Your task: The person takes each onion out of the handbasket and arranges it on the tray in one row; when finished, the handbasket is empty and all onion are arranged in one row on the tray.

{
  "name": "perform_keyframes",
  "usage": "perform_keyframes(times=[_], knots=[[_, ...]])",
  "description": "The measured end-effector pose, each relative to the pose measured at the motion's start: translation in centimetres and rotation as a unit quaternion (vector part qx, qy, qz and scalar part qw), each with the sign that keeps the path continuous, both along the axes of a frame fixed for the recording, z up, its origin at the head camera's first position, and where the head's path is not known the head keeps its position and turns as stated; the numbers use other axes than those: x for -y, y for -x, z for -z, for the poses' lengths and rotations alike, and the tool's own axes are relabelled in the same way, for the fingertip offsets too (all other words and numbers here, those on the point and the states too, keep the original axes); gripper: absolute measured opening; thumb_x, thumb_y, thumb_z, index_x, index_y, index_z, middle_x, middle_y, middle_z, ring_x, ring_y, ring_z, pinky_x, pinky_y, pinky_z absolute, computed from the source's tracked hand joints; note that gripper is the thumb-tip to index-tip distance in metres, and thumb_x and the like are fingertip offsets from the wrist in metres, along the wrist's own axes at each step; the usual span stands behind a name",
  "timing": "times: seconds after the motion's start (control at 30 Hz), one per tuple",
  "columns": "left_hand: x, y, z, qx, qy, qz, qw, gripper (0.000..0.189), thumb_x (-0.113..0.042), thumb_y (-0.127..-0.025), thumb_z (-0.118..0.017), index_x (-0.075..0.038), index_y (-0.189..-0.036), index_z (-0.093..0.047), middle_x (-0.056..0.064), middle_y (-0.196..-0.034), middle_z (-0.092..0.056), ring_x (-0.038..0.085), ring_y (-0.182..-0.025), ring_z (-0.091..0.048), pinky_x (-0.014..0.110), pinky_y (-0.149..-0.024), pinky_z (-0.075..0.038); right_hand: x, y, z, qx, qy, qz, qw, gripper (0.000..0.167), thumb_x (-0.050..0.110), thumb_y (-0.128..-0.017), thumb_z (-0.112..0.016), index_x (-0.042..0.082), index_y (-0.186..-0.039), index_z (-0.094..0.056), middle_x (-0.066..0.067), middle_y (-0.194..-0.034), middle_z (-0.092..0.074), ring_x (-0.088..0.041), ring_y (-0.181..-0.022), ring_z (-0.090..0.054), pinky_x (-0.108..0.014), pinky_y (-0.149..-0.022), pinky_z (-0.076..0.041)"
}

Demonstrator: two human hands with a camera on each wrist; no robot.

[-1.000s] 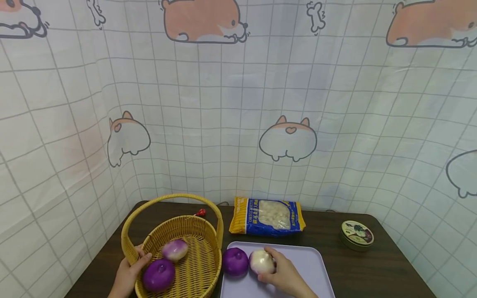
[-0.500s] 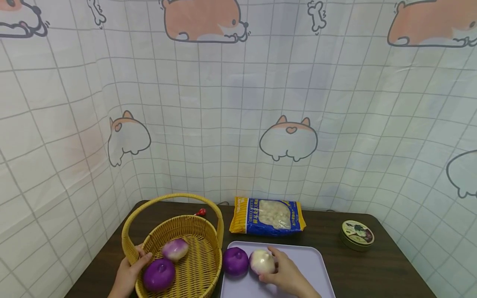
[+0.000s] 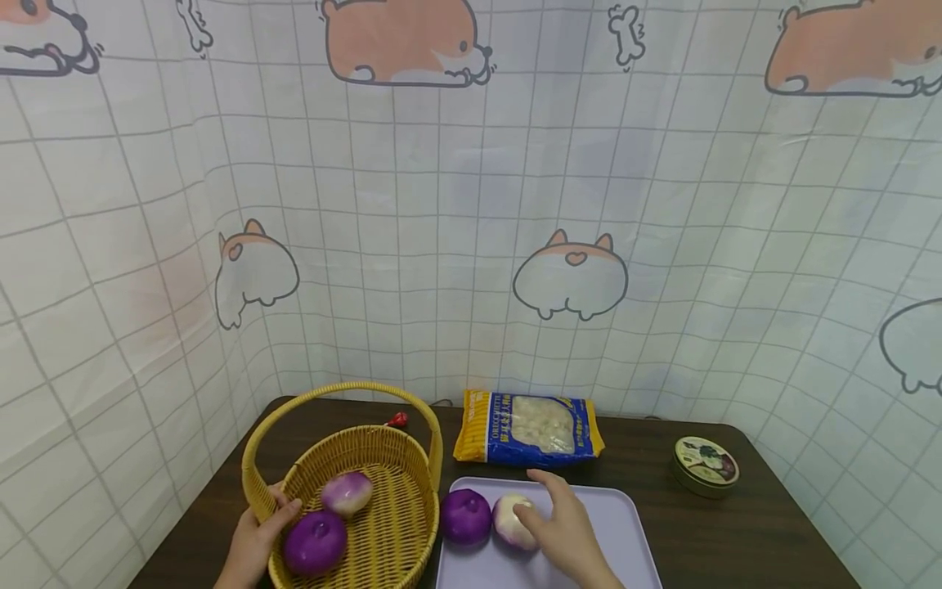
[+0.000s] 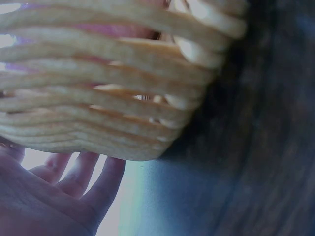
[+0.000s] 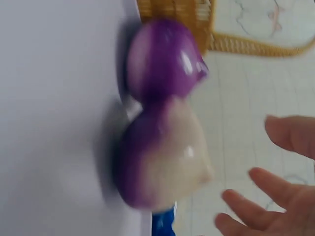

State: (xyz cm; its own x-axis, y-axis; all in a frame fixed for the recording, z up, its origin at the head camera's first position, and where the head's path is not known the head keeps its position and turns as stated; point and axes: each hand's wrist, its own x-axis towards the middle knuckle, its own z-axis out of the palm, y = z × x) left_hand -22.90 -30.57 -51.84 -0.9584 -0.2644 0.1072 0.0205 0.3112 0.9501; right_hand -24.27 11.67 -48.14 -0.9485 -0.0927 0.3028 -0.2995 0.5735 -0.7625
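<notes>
My left hand [image 3: 253, 532] grips the near left rim of a yellow woven basket [image 3: 390, 540], thumb over the edge. In the left wrist view its fingers [image 4: 81, 174] lie against the basket's outer wall. Two turnips are inside the basket, one deep purple [image 3: 315, 544] and one purple and white [image 3: 347, 493]. On the lilac tray [image 3: 621, 532] sit a purple turnip [image 3: 466, 517] and a white-topped turnip [image 3: 510, 523], side by side. My right hand [image 3: 567, 528] hovers over the white-topped one, fingers spread. The right wrist view shows a gap between the right fingertips [image 5: 256, 172] and that turnip [image 5: 170, 157].
A blue and yellow pasta bag [image 3: 533, 427] lies behind the tray. Farther right on the dark table [image 3: 751, 540] stands a round tin [image 3: 704, 466]. A small red item [image 3: 398, 420] lies behind the basket. The basket's tall handle [image 3: 353, 386] arches over it.
My right hand has let go of the white-topped turnip and lifted, its fingers opening. The turnip stays on the tray beside the purple one. My left hand and the basket hold their place.
</notes>
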Motion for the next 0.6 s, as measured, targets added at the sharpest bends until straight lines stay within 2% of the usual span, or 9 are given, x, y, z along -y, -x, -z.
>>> perform_keyframes(times=[0.13, 0.27, 0.37, 0.43, 0.6], knots=[[0.1, 0.0, 0.1, 0.004, -0.002, 0.001, 1.0000, 0.028, -0.024, -0.097, -0.062, 0.000, -0.094, -0.047, 0.013, -0.121, -0.050, 0.000, -0.101, -0.048, 0.020, -0.081, -0.040, 1.9, -0.3, -0.1, 0.001, 0.050, 0.022, 0.9985, 0.040, 0.019, -0.084, -0.075, 0.013, -0.122, -0.063, -0.006, -0.127, -0.062, -0.031, -0.125, -0.052, -0.055, -0.103, -0.039], [0.1, 0.0, 0.2, 0.006, 0.000, 0.005, 1.0000, 0.029, -0.024, -0.098, -0.061, 0.001, -0.094, -0.047, 0.014, -0.124, -0.050, -0.001, -0.103, -0.047, 0.020, -0.081, -0.041, 3.8, -1.1, -0.2, -0.001, 0.089, 0.024, 0.9958, 0.033, 0.015, -0.084, -0.075, 0.021, -0.116, -0.067, 0.002, -0.119, -0.066, -0.023, -0.112, -0.059, -0.046, -0.096, -0.045], [0.1, 0.0, 0.2, 0.004, -0.002, 0.005, 1.0000, 0.029, -0.023, -0.098, -0.061, 0.002, -0.095, -0.046, 0.015, -0.123, -0.050, -0.002, -0.102, -0.048, 0.020, -0.081, -0.041, 5.1, -1.8, 0.1, -0.029, 0.098, -0.012, 0.9947, 0.032, 0.010, -0.082, -0.076, 0.020, -0.112, -0.069, 0.004, -0.113, -0.068, -0.018, -0.104, -0.062, -0.039, -0.092, -0.048], [0.1, 0.0, 0.2, 0.001, -0.004, 0.004, 1.0000, 0.029, -0.022, -0.098, -0.061, 0.002, -0.095, -0.046, 0.013, -0.119, -0.051, 0.000, -0.100, -0.049, 0.021, -0.080, -0.041, 5.9, -2.2, 0.4, -0.051, 0.098, -0.049, 0.9927, 0.031, 0.010, -0.083, -0.076, 0.019, -0.111, -0.069, 0.005, -0.112, -0.069, -0.016, -0.107, -0.062, -0.037, -0.093, -0.049], [0.0, -0.1, 0.1, 0.002, -0.010, -0.003, 0.9999, 0.028, -0.023, -0.097, -0.062, 0.000, -0.094, -0.047, 0.007, -0.109, -0.052, 0.004, -0.098, -0.050, 0.021, -0.079, -0.042, 8.2, -3.2, 1.5, -0.133, 0.113, -0.134, 0.9754, 0.031, 0.003, -0.079, -0.077, 0.016, -0.107, -0.070, 0.005, -0.107, -0.070, -0.012, -0.102, -0.065, -0.029, -0.089, -0.050]])
